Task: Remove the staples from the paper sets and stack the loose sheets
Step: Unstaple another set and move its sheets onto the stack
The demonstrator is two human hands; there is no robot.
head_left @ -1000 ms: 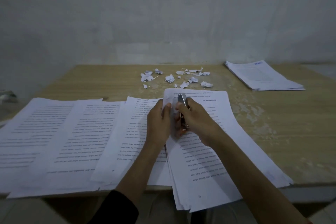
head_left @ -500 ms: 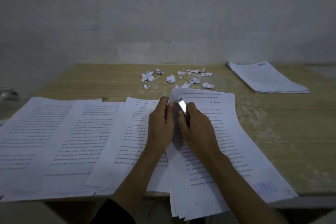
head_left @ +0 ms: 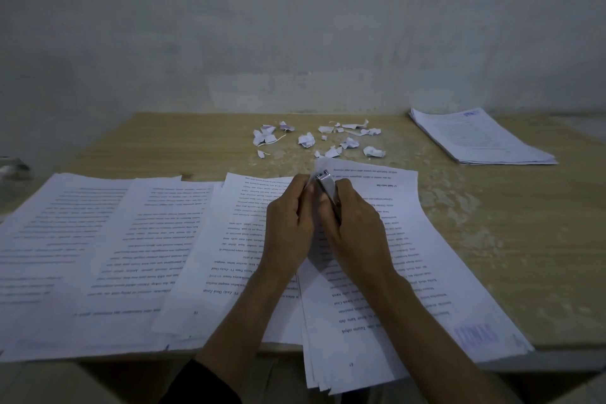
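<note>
Table (head_left: 498, 239): left hand (head_left: 288, 223) pinches paper (head_left: 413, 289) (right hand (head_left: 357, 233): tool (head_left: 326, 186)).

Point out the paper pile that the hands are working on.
The near-right paper set: the left hand holds its far corner, the right hand grips a metal tool there. The far-right stack and the sheets spread leftward are not being gripped.

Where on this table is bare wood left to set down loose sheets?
Bare table lies right of the set, before the far stack; also far left, behind the spread sheets. Scraps crowd the far middle.
</note>
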